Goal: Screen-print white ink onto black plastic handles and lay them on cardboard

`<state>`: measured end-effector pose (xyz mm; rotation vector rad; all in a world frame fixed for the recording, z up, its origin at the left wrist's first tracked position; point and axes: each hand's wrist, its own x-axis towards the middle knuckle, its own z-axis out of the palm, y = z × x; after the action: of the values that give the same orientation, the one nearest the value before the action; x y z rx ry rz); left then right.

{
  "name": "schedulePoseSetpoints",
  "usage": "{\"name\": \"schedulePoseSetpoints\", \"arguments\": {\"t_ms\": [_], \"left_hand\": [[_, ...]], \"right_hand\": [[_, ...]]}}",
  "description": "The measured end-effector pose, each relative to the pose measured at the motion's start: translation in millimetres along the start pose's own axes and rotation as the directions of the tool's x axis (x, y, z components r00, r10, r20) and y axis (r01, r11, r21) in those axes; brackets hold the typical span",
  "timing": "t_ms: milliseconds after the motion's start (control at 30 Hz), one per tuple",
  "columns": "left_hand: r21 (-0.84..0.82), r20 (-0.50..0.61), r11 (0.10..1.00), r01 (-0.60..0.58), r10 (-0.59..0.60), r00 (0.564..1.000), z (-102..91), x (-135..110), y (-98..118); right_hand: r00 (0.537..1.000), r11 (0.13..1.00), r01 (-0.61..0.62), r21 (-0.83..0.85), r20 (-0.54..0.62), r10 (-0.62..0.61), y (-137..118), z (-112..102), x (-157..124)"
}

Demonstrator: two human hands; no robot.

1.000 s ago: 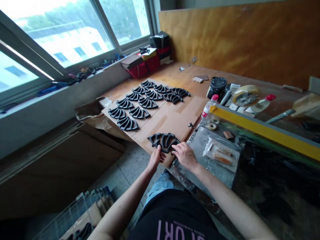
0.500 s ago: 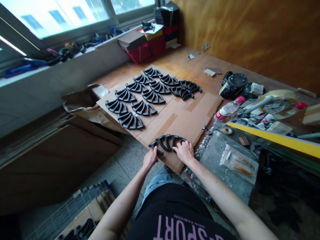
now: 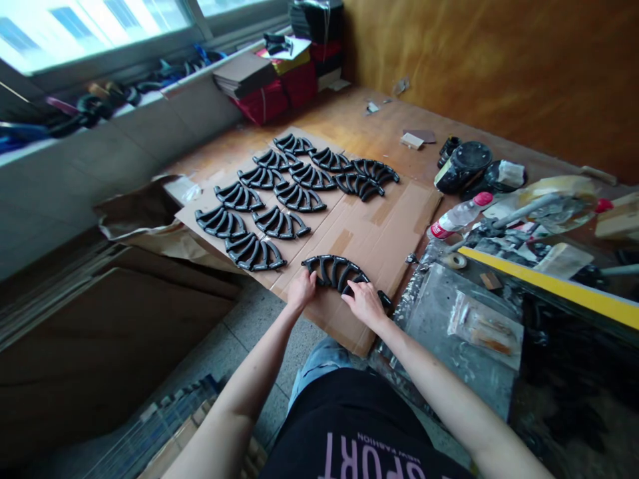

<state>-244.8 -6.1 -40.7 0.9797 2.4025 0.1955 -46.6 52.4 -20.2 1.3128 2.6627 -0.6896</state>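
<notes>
Left hand [image 3: 302, 290] and right hand [image 3: 368, 304] on a black fan-shaped piece [image 3: 329, 258], near edge of the cardboard sheet [image 3: 399, 216].
The left hand is narrow, thumb and fingers closed on the piece's left end; the right hand bends its fingers over the right part, hiding some ribs, and whether it grips cannot be told. A black end [image 3: 384, 299] shows past the right hand; its connection is hidden. Finished-looking rows of similar fan pieces [image 3: 301, 197] occupy the sheet's far left portion, some touching. Along the right side, a small dark fitting [image 3: 411, 258], a red-capped bottle [image 3: 459, 216], a tape roll [image 3: 455, 261] and a metal plate [image 3: 432, 316] bound the working space. A yellow-edged bar [image 3: 549, 284] stands beyond the plate.
</notes>
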Motion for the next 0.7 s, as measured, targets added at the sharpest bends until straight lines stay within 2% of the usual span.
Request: {"name": "schedulePoseSetpoints", "arguments": {"t_ms": [67, 167, 200, 267, 300, 333, 367, 433, 567, 700], "left_hand": [[0.032, -0.014, 0.999, -0.033, 0.034, 0.999, -7.7, 11, 4], [0.060, -0.128, 0.992, -0.108, 0.115, 0.985, -4.8, 2, 7], [0.063, -0.194, 0.983, -0.174, 0.183, 0.964, 0.4, -6, 8], [0.079, -0.310, 0.941, -0.329, 0.337, 0.889, 14.9, -26, 15], [0.091, -0.336, 0.917, -0.389, 0.396, 0.854, 22.8, -34, 20], [0.103, -0.337, 0.901, -0.421, 0.429, 0.838, 30.3, -41, 25], [0.112, -0.325, 0.897, -0.427, 0.439, 0.837, 36.7, -46, 31], [0.113, -0.273, 0.906, -0.407, 0.423, 0.864, 45.5, -48, 42], [0.054, -0.163, 0.927, -0.371, 0.374, 0.913, 49.1, -37, 53], [0.073, -0.159, 0.910, -0.408, 0.414, 0.896, 46.0, -24, 47]], "right_hand": [[1.000, 0.999, -0.018, 0.050, -0.006, 0.018, 0, 1, 2], [1.000, 0.994, 0.010, 0.105, -0.005, -0.009, 0, 1, -2], [1.000, 0.993, 0.020, 0.114, -0.003, -0.020, -1, 0, -4], [1.000, 0.993, 0.011, 0.119, 0.001, -0.011, -2, -1, -7], [1.000, 0.993, -0.009, 0.118, 0.006, 0.008, -3, -2, -7], [0.999, 0.993, -0.034, 0.115, 0.015, 0.033, -4, -3, -7], [0.998, 0.992, -0.059, 0.110, 0.026, 0.056, -4, -3, -6], [0.995, 0.990, -0.092, 0.104, 0.045, 0.087, -5, -4, -3], [0.996, 0.993, -0.084, 0.083, 0.032, 0.082, -7, -3, 1], [0.999, 0.994, -0.051, 0.093, -0.005, 0.052, -6, 0, -2]]}}
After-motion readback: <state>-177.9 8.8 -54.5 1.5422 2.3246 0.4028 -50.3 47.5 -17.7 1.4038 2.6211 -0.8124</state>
